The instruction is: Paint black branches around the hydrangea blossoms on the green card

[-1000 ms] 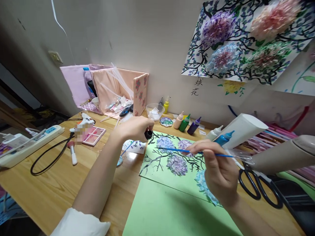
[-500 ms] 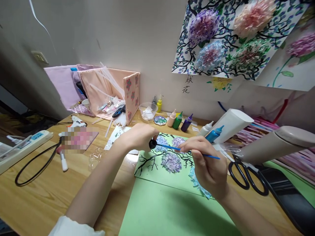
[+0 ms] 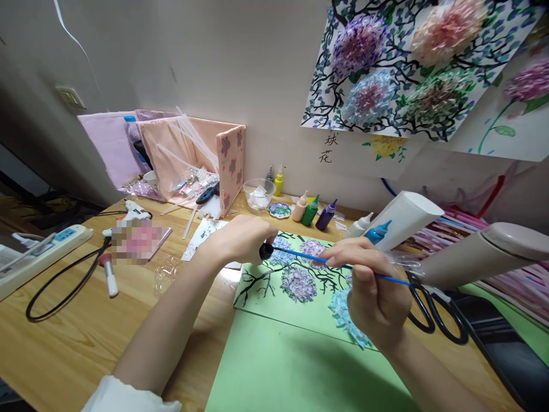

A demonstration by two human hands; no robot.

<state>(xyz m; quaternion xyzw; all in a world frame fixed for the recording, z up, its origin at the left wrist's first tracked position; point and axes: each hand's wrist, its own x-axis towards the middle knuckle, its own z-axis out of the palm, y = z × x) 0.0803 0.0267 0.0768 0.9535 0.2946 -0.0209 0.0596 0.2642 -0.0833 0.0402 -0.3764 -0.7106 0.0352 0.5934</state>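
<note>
My left hand (image 3: 242, 240) is closed around a small black container (image 3: 266, 251), held above the upper left of a green sheet (image 3: 261, 294). In my right hand (image 3: 377, 286) is a thin blue brush (image 3: 302, 254), pinched between thumb and fingers, its tip at the mouth of the container. The sheet bears black painted branches, a purple flower (image 3: 299, 284), a second purplish flower (image 3: 312, 249) and a blue one (image 3: 281, 252). A light-blue flower (image 3: 343, 315) lies partly hidden by my right hand.
Paint bottles (image 3: 309, 212) and a plastic bowl (image 3: 259, 194) stand along the wall. Black-handled scissors (image 3: 450, 326), a phone (image 3: 493, 337) and a tumbler (image 3: 480, 254) are at the right. A glue gun (image 3: 136, 210), a power strip (image 3: 47, 254) and a pink fabric box (image 3: 231, 166) sit left.
My right hand has moved right and slightly down with the brush, uncovering more of the light-blue flower. The brush tip is still at the black container, and my left hand stays in place.
</note>
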